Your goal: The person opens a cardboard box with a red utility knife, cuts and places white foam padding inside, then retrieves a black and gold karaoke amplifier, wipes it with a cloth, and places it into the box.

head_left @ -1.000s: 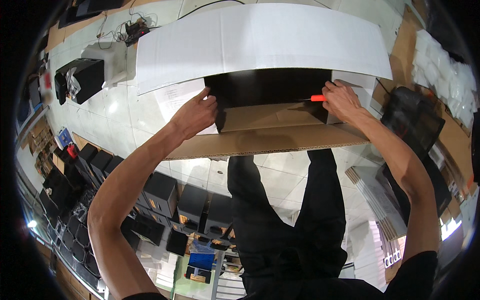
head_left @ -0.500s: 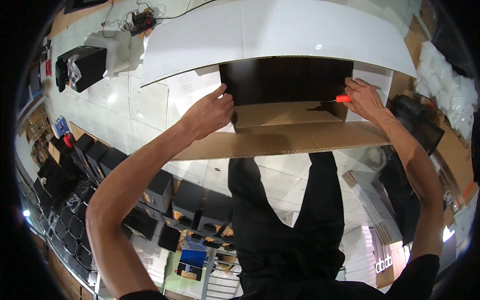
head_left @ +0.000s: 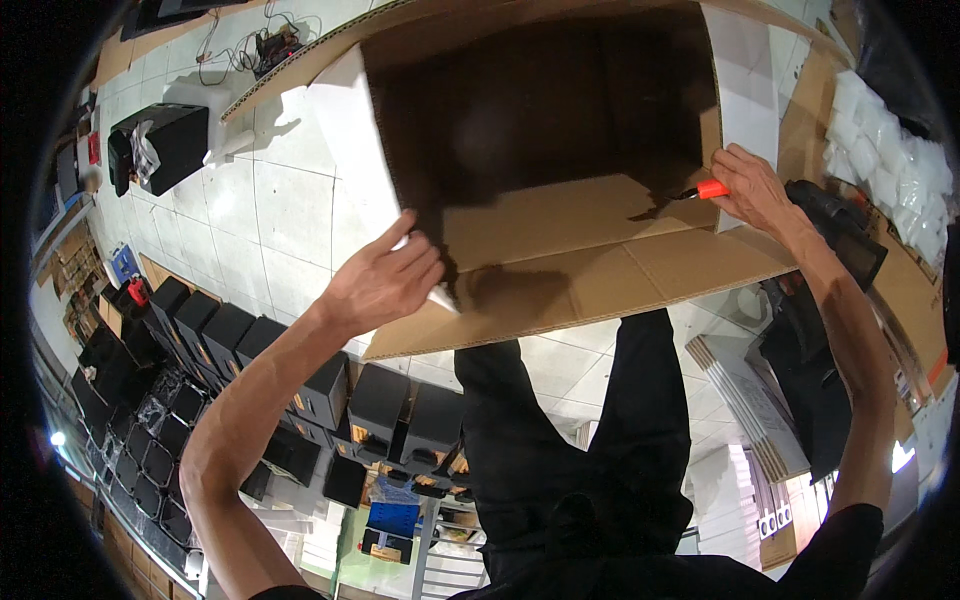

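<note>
A large cardboard box [head_left: 560,230], white outside and brown inside, is tipped with its open mouth toward me. Its dark inside fills the upper middle of the view. My left hand [head_left: 385,280] grips the box's left corner edge where the near flap meets the side wall. My right hand [head_left: 750,185] rests on the box's right edge and holds a small orange-handled cutter [head_left: 705,190] with its tip pointing into the box. The near brown flap [head_left: 600,285] hangs down over my black-trousered legs.
Rows of black boxy devices [head_left: 230,340] stand on the tiled floor at lower left. A black device [head_left: 165,140] lies at upper left near cables. White foam pieces [head_left: 900,190] and flat cardboard lie at the right. Stacked white sheets [head_left: 750,400] sit at lower right.
The box has been raised and tipped toward me, so its open inside now faces the camera. Both hands kept their hold on its edges and rose with it.
</note>
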Demonstrator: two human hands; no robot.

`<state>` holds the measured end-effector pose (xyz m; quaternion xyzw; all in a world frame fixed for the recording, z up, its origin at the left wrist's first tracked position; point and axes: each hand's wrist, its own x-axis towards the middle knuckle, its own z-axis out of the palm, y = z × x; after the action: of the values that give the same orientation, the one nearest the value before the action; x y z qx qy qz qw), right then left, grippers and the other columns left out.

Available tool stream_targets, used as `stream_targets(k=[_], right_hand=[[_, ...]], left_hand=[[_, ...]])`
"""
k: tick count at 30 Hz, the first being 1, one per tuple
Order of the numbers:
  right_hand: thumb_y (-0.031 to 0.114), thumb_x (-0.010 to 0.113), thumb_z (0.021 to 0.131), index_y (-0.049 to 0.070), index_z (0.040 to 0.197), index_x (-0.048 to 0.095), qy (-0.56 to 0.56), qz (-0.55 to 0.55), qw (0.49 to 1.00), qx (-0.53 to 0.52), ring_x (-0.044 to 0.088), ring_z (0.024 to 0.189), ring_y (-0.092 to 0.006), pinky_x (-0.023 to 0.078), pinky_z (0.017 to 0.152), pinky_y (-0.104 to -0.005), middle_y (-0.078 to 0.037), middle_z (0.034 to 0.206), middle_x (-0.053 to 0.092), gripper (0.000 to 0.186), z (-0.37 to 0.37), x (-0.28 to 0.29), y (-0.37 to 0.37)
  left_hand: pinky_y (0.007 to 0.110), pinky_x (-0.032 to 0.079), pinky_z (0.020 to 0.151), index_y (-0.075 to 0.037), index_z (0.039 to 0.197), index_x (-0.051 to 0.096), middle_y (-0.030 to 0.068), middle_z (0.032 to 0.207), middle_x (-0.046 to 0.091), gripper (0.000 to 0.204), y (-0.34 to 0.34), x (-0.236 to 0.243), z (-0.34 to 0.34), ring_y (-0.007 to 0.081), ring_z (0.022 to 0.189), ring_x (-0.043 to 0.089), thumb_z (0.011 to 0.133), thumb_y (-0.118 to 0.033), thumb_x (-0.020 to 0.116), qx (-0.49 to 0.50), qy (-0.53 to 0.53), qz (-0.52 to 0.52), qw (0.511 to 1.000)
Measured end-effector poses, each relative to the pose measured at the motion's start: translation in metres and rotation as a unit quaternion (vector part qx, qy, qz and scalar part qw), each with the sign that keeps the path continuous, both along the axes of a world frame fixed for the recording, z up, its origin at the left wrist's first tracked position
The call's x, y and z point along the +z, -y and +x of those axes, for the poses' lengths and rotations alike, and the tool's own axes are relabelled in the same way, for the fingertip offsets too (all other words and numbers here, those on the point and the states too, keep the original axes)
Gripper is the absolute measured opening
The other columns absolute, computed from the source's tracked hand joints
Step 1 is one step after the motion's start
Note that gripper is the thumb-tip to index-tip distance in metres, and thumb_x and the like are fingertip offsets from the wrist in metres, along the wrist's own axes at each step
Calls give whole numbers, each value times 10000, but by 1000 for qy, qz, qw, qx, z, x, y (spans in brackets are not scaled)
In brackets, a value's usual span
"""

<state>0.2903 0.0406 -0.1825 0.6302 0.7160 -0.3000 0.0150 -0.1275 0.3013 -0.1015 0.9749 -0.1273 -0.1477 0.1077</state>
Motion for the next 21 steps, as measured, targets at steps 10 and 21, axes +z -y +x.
stream_targets(k=[10,21], right_hand=[[2,712,632,-19,772,575,-80,60,991,-94,545,847,-274,461,724,-366,-101,902,574,197,32,46,21],[7,719,705,-32,831,576,-5,27,988,-151,565,861,-294,477,729,-376,-117,950,590,194,59,90,61]], left_hand=[[450,373,1120,-90,761,594,20,766,551,110,-22,1,-39,165,866,580,663,-80,642,53,31,64,996],[464,305,1171,-74,834,588,53,858,573,145,-20,9,-45,215,1005,586,694,-91,625,82,-47,71,993]])
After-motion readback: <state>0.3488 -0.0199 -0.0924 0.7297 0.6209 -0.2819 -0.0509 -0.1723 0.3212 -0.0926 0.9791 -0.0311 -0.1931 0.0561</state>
